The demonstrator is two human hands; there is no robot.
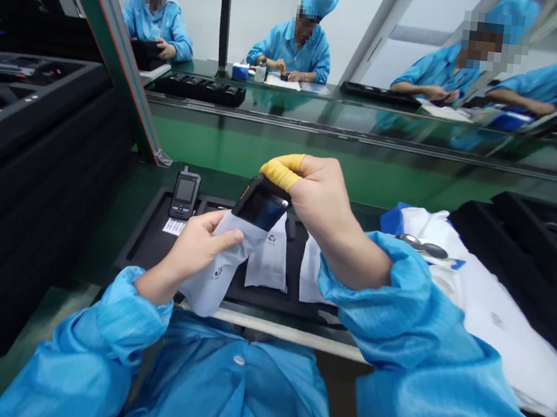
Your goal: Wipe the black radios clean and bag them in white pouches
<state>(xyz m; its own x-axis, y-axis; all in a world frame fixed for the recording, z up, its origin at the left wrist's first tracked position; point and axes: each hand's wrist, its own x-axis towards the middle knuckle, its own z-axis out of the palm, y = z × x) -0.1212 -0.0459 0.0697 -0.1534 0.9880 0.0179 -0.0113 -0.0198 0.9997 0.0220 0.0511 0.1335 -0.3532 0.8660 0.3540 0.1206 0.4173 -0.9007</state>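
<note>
My left hand [200, 243] grips a translucent white plastic sleeve [216, 281] with a recycling mark, its thumb across the front. A black handheld device [262, 203] with a glossy screen and an orange side button is partly inside the sleeve, its upper part sticking out. My right hand [317, 193], with yellow finger cots on its fingers, is closed on the device's top end. Below lies a black foam tray [148, 241]. A second handheld device [185, 192] with a stubby antenna rests at the tray's left, and sleeved items [270, 261] lie in its slots.
Stacked black foam trays [34, 209] rise on the left, with more black trays [528, 241] at the right. A pile of white sleeves [487, 303] lies right of my arm. Across the green conveyor [266, 141], several co-workers in blue sit working.
</note>
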